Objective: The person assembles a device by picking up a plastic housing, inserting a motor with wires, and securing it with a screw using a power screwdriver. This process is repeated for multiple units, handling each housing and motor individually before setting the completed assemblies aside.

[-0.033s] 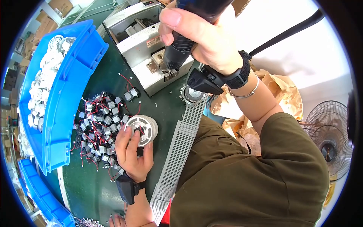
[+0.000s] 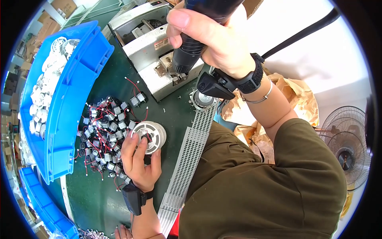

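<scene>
My right hand (image 2: 215, 40) is wrapped round a thick black electric screwdriver (image 2: 188, 51), held upright. Its lower end meets the small metal outlet at the front of a white screw feeder (image 2: 159, 51); the bit itself is hardly visible. Below and to the left, my left hand (image 2: 141, 161) grips a round white plastic housing (image 2: 158, 133) on the green table. Its fingers lie over the slotted top and the thumb presses the side. A small dark part with red wire shows in the housing's middle. Beside these fingers lies a pile of small motors (image 2: 105, 127) with red wires.
A blue bin (image 2: 59, 123) of white plastic parts stands at the left, a second blue bin (image 2: 43, 203) below it. A perforated metal strip (image 2: 187, 159) runs along the table edge, with another round part (image 2: 203, 99) at its far end. Another person's fingertips (image 2: 122, 232) show at the bottom.
</scene>
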Tool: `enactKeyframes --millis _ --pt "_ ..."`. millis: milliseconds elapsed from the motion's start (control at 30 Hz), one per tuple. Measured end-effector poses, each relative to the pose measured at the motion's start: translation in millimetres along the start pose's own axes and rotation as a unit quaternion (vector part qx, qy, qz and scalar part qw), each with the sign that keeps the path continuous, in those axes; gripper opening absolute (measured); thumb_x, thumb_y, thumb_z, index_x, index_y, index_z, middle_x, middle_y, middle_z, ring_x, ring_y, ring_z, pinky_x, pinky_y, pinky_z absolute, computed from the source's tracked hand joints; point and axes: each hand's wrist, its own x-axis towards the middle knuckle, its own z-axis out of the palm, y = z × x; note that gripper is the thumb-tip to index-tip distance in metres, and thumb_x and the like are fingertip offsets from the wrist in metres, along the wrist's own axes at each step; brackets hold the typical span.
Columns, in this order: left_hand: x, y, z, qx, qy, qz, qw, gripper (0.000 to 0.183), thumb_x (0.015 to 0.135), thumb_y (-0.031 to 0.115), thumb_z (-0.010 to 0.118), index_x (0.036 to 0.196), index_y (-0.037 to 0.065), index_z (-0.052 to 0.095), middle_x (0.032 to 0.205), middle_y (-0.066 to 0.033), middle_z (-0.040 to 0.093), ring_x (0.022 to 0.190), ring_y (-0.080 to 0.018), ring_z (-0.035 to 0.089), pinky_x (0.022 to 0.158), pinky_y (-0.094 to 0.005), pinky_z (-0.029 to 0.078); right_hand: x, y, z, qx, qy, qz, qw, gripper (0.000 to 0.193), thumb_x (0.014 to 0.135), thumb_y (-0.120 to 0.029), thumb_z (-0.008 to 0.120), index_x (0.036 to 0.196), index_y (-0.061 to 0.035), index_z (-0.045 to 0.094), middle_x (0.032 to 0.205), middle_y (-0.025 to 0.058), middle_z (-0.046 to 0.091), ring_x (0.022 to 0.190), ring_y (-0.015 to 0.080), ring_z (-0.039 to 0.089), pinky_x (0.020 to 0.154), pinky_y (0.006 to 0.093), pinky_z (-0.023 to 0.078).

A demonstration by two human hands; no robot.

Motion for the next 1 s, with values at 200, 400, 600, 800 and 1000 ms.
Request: enactKeyframes --millis 200,400,600,800,1000 --pt "-1 0 -1 0.002 -0.003 -0.002 1.0 0.038 0.073 0.006 0.068 0.109 -0.001 0.059 0.121 -0.0155 0.05 0.11 -0.0376 0.051 0.091 -0.0446 0.044 1 0 2 0.017 -0.01 0.001 1.0 0.025 0.076 -0.006 0.07 0.093 0.0025 0.054 0.063 0.0034 0.059 0.051 0.0088 0.054 0.048 0.0214 0.042" --pt "0 0 0 0.002 -0.004 -0.001 1.0 0.038 0.073 0.006 0.068 0.109 -0.001 0.058 0.122 -0.0154 0.05 0.11 -0.0381 0.051 0.091 -0.0446 0.044 12 11 -9 -0.125 -0.09 -0.174 0.973 0.037 0.075 -0.005 0.072 0.104 0.0025 0.05 0.068 0.0041 0.06 0.053 0.0092 0.055 0.048 0.0214 0.042" --pt "-1 -1 -1 0.001 -0.005 -0.001 1.0 0.038 0.074 0.007 0.067 0.11 0.0 0.058 0.122 -0.0153 0.049 0.111 -0.0383 0.05 0.091 -0.0447 0.044 3 6 1 -0.032 -0.018 -0.049 0.998 0.034 0.074 -0.005 0.072 0.1 0.0017 0.052 0.068 0.0035 0.06 0.054 0.0089 0.055 0.049 0.0217 0.042" --pt "0 0 0 0.005 -0.003 0.004 1.0 0.038 0.074 0.006 0.067 0.11 -0.001 0.058 0.122 -0.0158 0.049 0.11 -0.0382 0.05 0.091 -0.0446 0.044 5 9 -2 -0.024 -0.008 -0.006 1.0 0.02 0.074 -0.006 0.07 0.086 -0.0001 0.055 0.067 0.0031 0.059 0.053 0.0076 0.053 0.048 0.0219 0.041" --pt "1 0 1 0.005 0.003 0.005 1.0 0.038 0.07 0.003 0.07 0.106 -0.002 0.06 0.118 -0.0163 0.052 0.107 -0.0372 0.053 0.089 -0.0439 0.045 -2 3 -1 0.031 -0.012 0.061 0.998 0.04 0.076 -0.004 0.067 0.109 0.0033 0.046 0.066 0.006 0.058 0.053 0.0116 0.054 0.05 0.0231 0.043"
